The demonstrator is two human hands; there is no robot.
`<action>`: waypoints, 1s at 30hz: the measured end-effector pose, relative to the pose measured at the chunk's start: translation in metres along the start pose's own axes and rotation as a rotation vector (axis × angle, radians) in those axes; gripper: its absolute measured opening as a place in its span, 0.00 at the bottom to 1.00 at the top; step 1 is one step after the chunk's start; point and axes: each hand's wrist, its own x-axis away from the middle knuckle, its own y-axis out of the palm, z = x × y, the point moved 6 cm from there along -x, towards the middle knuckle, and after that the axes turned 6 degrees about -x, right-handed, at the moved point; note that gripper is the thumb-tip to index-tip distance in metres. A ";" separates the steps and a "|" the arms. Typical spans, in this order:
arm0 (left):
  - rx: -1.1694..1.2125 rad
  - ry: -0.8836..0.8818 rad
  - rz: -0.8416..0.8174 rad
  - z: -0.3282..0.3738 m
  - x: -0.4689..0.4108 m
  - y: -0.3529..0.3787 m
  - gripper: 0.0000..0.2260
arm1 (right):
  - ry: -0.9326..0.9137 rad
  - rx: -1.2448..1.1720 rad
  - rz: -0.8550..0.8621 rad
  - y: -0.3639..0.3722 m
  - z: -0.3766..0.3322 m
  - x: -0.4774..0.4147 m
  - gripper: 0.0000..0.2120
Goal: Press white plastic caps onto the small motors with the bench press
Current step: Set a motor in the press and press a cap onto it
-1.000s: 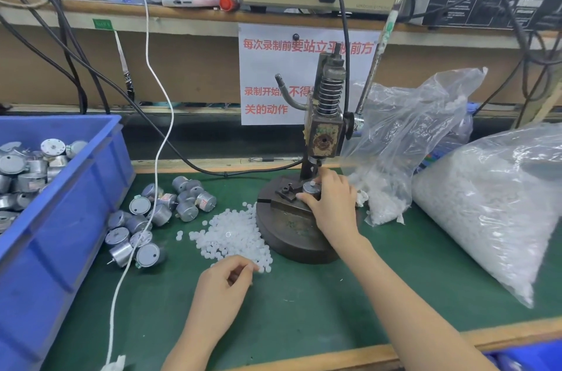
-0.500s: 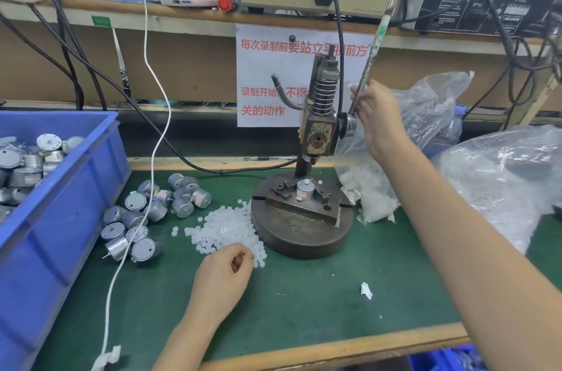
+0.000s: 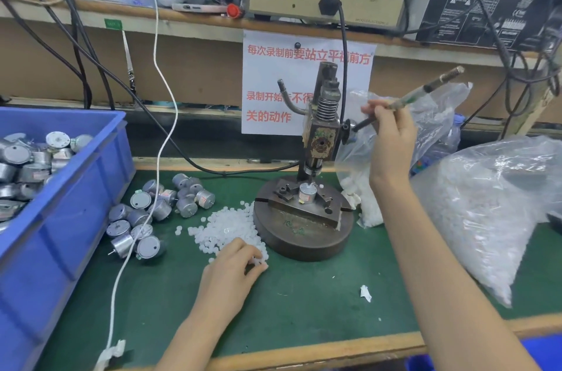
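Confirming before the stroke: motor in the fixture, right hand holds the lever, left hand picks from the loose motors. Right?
No: head view shows left hand picking from the white caps instead. The motor in the fixture and right hand on the lever stand.

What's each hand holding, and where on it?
Right hand grips the press lever on its lower shaft, below the green section. Left hand curls over the cap pile edge; whether it pinches one cannot be told.
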 end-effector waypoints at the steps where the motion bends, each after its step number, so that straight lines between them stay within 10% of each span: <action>1: -0.006 0.002 0.006 0.000 0.000 0.000 0.04 | -0.004 0.039 0.002 -0.005 0.007 0.005 0.08; 8: -0.028 0.017 -0.005 -0.001 0.000 0.002 0.03 | 0.257 0.648 -0.200 -0.016 0.102 0.071 0.16; 14: -0.014 0.008 -0.003 -0.002 0.001 -0.001 0.04 | -0.049 1.128 -0.469 0.010 0.117 0.076 0.19; 30: 0.426 -0.120 0.044 -0.011 0.003 -0.010 0.11 | 0.120 1.122 -0.350 -0.108 0.098 0.111 0.18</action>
